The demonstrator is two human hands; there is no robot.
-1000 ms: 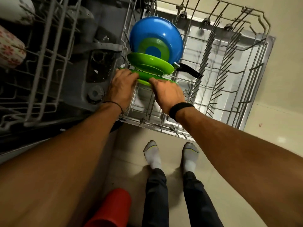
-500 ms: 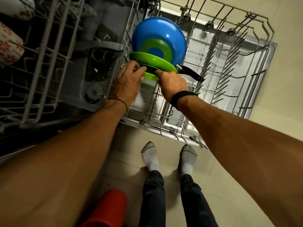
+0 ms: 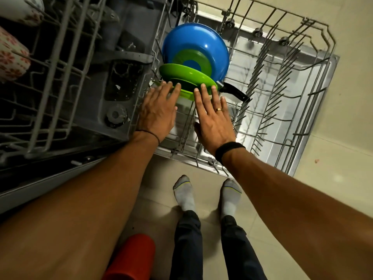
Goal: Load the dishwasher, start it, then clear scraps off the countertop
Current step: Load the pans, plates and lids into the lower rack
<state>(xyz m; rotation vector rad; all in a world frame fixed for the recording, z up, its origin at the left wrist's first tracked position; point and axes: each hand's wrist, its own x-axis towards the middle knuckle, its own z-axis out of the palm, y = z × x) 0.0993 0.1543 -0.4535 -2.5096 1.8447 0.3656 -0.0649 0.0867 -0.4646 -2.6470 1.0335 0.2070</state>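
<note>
The lower wire rack (image 3: 302, 110) is pulled out over the open dishwasher door. At its left end a blue pan (image 3: 193, 45) with a black handle (image 3: 235, 90) stands on edge. Two green plates lean in front of it: a rear one (image 3: 187, 74) and a nearer one (image 3: 186, 94). My left hand (image 3: 157, 112) and my right hand (image 3: 214, 118) lie side by side with fingers straight, fingertips touching the edge of the nearer green plate. Neither hand grips anything.
The upper rack (image 3: 50, 77) sticks out at the left with floral cups (image 3: 12, 57) in it. The dishwasher tub floor (image 3: 121, 81) shows beside it. A red cylinder (image 3: 131, 259) stands on the tiled floor by my socked feet (image 3: 184, 196). The rack's right side holds bare tines.
Both hands held the nearer green plate with curled fingers and pushed it toward the pan. Now their fingers are straight and only the tips rest on it.
</note>
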